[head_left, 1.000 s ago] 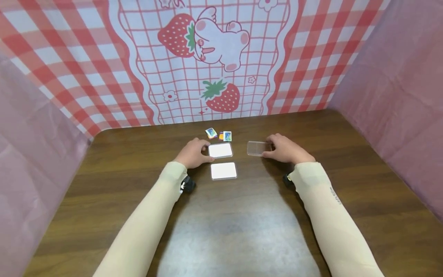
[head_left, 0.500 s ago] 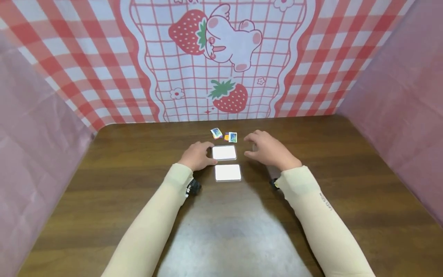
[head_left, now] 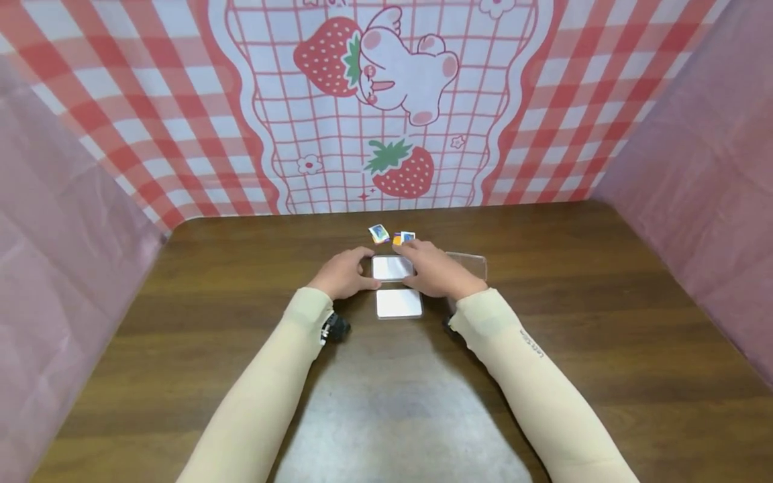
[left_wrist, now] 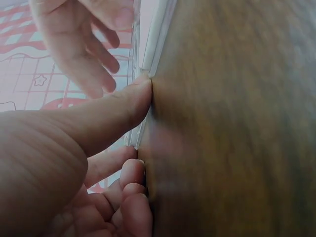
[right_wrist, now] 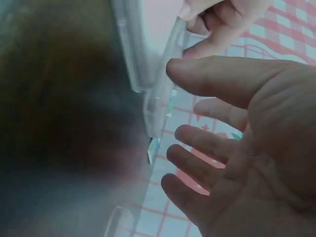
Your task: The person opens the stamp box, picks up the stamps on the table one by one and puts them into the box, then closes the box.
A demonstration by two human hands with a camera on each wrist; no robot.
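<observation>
My left hand (head_left: 341, 274) holds the left end of a flat clear plastic case with a white inside (head_left: 390, 268), thumb at the near corner and fingers at the far one. My right hand (head_left: 439, 271) hovers at the case's right end. In the right wrist view its fingers (right_wrist: 205, 170) are spread and relaxed, the thumb tip close to the case's edge. A second case of the same sort (head_left: 399, 304) lies just in front of the first. To the right, partly behind my right hand, is an empty-looking clear plastic cover (head_left: 476, 265).
Beyond the cases lie small picture cards (head_left: 379, 233) and another small stack (head_left: 396, 238), partly overlapped by my right hand. A checked strawberry cloth (head_left: 398, 171) hangs at the back edge of the wooden table (head_left: 410, 402). Pink cloth (head_left: 688, 174) hangs at the sides.
My right hand has let go of the clear cover on the right and moved left to the far case's right end. My left hand has stayed at that case's left end.
</observation>
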